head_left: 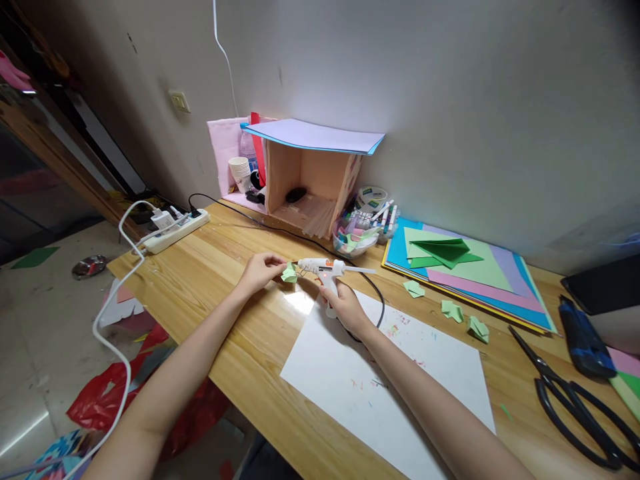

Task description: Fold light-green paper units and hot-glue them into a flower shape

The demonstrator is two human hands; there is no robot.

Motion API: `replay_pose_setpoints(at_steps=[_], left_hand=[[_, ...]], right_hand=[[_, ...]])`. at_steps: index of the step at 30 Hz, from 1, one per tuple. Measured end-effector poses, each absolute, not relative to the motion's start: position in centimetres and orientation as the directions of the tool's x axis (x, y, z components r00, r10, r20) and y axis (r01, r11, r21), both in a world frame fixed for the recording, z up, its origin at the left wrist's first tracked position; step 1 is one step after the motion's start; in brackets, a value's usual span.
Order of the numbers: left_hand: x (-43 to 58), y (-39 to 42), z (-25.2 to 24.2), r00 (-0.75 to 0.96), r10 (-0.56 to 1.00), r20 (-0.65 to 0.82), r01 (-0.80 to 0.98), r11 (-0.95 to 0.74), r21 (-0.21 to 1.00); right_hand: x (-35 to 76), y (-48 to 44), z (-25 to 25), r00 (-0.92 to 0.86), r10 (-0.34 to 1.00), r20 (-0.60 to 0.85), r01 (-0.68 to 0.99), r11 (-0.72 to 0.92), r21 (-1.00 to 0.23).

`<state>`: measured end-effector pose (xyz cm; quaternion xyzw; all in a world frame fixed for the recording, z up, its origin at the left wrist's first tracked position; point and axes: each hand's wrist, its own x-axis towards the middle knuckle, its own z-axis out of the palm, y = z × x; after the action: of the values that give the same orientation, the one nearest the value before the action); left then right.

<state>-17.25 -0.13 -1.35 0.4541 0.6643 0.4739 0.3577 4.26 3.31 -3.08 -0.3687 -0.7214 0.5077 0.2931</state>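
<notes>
My right hand (346,308) is wrapped round the handle of a white hot glue gun (320,268), with a glue stick (363,271) poking from its back end. The gun's nozzle points left, close to a small folded piece of light green paper (289,273). My left hand (261,272) pinches that paper above the wooden table; whether nozzle and paper touch, I cannot tell. Under my right forearm lies a large white sheet (415,373) with coloured marks. Several similar folded green pieces, such as one folded paper (414,289), rest to the right.
Black-handled scissors (565,393) and a blue-black cutter (585,340) lie at the right. Coloured paper (505,273) is stacked at the back. A cardboard box (310,180), a tub of paper scraps (355,239) and a power strip (177,232) stand along the far side. The black cord (383,303) curves beside the gun.
</notes>
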Motion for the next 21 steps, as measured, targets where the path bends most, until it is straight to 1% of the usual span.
replay_pose_setpoints(at_steps=[7,16,21], left_hand=[[-17.42,-0.09,-1.47,-0.326,0.945,-0.02,0.285,0.118,0.951],[-17.55,-0.03,-1.52,-0.335,0.942,-0.034,0.256,0.126,0.958],[-17.53,-0.11,-1.38,-0.353,0.935,-0.021,0.274,0.125,0.953]], right_hand=[[4.25,3.23,-2.99,-0.548,0.835,0.048,0.228,0.204,-0.952],[4.25,3.38,-3.08,-0.538,0.841,0.056,0.235,0.212,-0.949],[4.25,3.38,-3.09,-0.519,0.853,0.052,0.25,0.21,-0.945]])
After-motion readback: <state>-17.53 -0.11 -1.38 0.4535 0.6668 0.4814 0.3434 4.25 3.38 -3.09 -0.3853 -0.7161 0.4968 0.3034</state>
